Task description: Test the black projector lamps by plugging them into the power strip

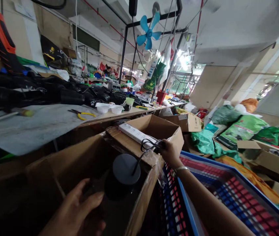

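Note:
A black cylindrical object [126, 172] with a flat round top stands in an open cardboard box [80, 152], a black cord rising from it. Just left of it is my left hand [80, 206], thumb and fingers apart, holding nothing. My right hand [170, 152] is closed around the black cord and its plug end, beside the right end of a white power strip [135, 133]. That strip lies along the edge of a second cardboard box [164, 126].
On the right is a blue and red plastic basket [228, 183]. The workbench [112, 117] holds yellow-handled pliers [82, 114], white plastic tubs [109, 108] and black items. Green bags [245, 127] and more boxes lie at the right. A blue fan [149, 33] hangs overhead.

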`<control>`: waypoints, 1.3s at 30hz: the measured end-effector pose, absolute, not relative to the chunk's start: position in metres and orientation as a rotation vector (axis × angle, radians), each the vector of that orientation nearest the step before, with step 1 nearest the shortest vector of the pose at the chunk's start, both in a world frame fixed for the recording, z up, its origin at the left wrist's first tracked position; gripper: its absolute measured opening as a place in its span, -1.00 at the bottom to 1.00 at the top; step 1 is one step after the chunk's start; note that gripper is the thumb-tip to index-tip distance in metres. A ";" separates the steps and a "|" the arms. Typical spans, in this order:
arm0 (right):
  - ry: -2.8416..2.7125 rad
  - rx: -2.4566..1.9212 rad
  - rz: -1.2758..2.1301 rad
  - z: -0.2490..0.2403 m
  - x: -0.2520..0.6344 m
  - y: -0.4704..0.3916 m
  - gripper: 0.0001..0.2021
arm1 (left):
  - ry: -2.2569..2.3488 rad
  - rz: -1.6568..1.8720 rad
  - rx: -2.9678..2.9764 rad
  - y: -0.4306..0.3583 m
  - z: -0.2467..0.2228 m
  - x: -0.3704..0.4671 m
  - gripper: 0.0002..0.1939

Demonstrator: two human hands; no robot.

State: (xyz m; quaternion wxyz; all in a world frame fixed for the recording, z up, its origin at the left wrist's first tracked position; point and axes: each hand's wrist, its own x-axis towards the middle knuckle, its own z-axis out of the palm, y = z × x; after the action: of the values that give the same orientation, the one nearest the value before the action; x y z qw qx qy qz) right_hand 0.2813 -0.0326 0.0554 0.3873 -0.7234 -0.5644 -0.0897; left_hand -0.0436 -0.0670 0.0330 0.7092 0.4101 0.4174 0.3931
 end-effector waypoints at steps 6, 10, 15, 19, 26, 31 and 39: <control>-1.380 -1.917 -0.355 0.061 0.302 0.042 -0.88 | 0.864 0.826 0.997 -0.015 0.018 -0.013 -0.57; -1.409 -1.932 -0.410 0.062 0.309 0.053 -0.88 | 0.840 0.830 0.975 0.003 0.009 -0.004 -0.59; -1.443 -1.943 -0.458 0.062 0.314 0.055 -0.88 | 0.837 0.835 0.949 0.008 -0.009 0.001 -0.57; -1.474 -1.944 -0.487 0.061 0.316 0.060 -0.90 | 0.857 0.855 0.962 0.012 -0.015 0.004 -0.54; -1.517 -1.929 -0.498 0.040 0.313 0.061 -0.96 | 0.819 0.909 0.933 0.014 -0.005 0.008 -0.61; -1.451 -1.926 -0.468 0.029 0.309 0.066 -0.98 | 0.797 0.949 0.905 0.015 0.002 0.010 -0.61; -1.322 -1.983 -0.507 0.022 0.305 0.072 -0.92 | 0.780 1.085 0.908 0.017 -0.002 0.010 -0.64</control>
State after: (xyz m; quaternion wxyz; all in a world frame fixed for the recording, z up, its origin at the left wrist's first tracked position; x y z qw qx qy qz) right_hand 0.3054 0.0719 0.0217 0.3450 -0.7638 -0.5093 -0.1954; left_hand 0.0103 0.0174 -0.0016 0.6913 0.4060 0.3489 0.4853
